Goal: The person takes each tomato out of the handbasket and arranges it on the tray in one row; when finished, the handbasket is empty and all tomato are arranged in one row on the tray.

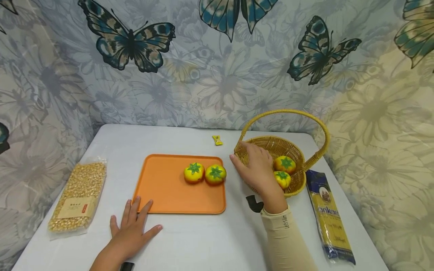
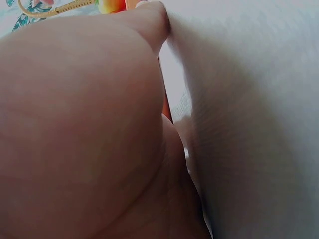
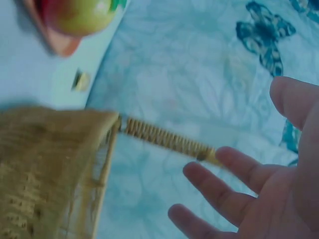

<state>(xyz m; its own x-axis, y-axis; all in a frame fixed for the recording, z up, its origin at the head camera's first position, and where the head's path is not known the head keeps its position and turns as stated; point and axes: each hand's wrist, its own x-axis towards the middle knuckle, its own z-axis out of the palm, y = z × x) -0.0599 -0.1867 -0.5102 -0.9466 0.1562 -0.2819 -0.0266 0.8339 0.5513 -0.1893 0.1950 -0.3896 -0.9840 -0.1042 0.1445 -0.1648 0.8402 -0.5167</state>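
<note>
My right hand [image 1: 258,167] is over the left side of a wicker basket [image 1: 298,184], its fingers extended and holding nothing. In the right wrist view, the fingers [image 3: 214,191] spread beside the basket's handle [image 3: 164,139]. Two round yellow-orange fruits with green star-shaped tops, one farther back [image 1: 285,164] and one nearer [image 1: 283,180], lie in the basket. A similar pair, a left fruit [image 1: 194,173] and a right fruit [image 1: 215,175], sits on the orange tray [image 1: 166,192]. My left hand [image 1: 130,231] lies flat with fingers spread, fingertips at the tray's front left corner.
A clear bag of corn kernels [image 1: 79,188] lies at the left of the white table [image 1: 190,241]. Right of the basket is a blue and yellow packet [image 1: 329,214]. A small yellow wrapped sweet [image 1: 217,140] lies behind the tray. Butterfly-patterned cloth [image 1: 223,86] stands behind the table.
</note>
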